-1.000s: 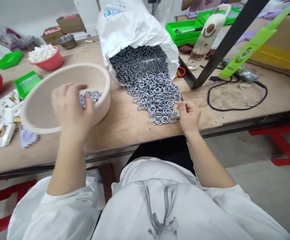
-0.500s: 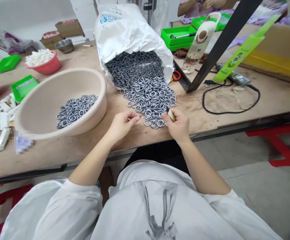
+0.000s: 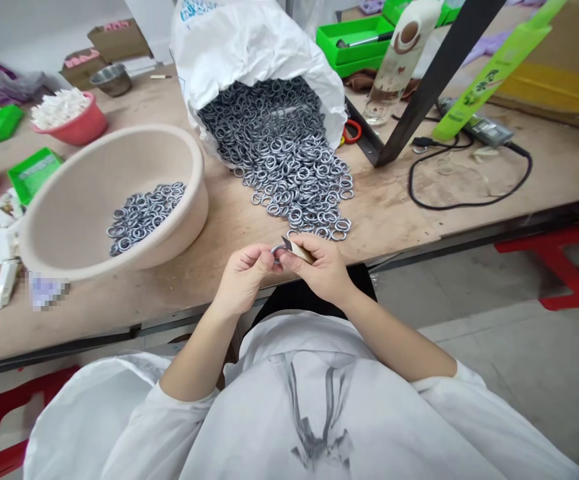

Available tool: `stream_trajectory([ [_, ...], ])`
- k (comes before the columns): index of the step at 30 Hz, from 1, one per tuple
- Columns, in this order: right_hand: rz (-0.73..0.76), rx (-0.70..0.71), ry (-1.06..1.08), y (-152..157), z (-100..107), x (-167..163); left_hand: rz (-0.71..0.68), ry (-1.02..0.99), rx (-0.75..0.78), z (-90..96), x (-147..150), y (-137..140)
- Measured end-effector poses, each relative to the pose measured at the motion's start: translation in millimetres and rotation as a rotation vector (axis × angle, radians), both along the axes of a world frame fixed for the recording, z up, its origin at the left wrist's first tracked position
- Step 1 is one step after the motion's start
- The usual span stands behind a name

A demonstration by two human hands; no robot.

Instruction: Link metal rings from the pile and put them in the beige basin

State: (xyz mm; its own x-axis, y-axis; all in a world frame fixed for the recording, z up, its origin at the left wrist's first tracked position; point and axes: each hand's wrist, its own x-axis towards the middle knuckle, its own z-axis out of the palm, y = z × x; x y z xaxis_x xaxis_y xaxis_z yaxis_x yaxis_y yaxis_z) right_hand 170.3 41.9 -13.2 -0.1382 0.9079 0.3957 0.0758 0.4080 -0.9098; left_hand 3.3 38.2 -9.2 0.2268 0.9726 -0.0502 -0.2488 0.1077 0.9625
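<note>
Metal ring [image 3: 275,249] sits pinched in the grip of the left hand [image 3: 244,277], in front of the white sack [image 3: 259,50], at the near edge of the desk [image 3: 399,227]. The right hand [image 3: 325,270], its fingertips meeting the left's at the ring, has its grip closed around a short knife [image 3: 302,252] with a pale handle, the dark blade tip angled up beside the ring. Lying on its side, the white sack bears blue printing near the top, cut by the frame edge and not legible. Loose grey rings [image 3: 309,177] spill from its mouth toward the hands. Left of the sack stands a beige basin [image 3: 79,207] holding a smaller heap of similar rings; farther left of the sack, a purple-and-white scrap [image 3: 46,290] is pixelated, so any print on it cannot be read. Right of the sack, a clear bottle [image 3: 392,83] shows small brown motifs, and a bright green sleeve [image 3: 494,77], beyond a dark metal bar [image 3: 439,80], carries dark characters too small to read with certainty. Also right of the sack is a grey device [image 3: 489,130] with a black cable [image 3: 469,205].
</note>
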Motion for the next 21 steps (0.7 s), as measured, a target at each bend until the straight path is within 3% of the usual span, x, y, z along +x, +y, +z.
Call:
stream_trajectory([
  [4, -0.017, 0.042, 0.034, -3, 0, -5, 0.044, -0.053, 0.013, -0.3, 3, -1],
  [7, 0.003, 0.115, -0.017, -3, 1, -7, 0.023, -0.085, -0.066, 5.5, 8, -2],
  [12, -0.07, 0.134, -0.009, -2, 1, -4, 0.005, -0.174, -0.218, 16.0, 13, -6],
  [21, -0.07, 0.107, -0.065, 2, 4, 2, -0.058, -0.188, -0.29, 14.0, 14, -7],
])
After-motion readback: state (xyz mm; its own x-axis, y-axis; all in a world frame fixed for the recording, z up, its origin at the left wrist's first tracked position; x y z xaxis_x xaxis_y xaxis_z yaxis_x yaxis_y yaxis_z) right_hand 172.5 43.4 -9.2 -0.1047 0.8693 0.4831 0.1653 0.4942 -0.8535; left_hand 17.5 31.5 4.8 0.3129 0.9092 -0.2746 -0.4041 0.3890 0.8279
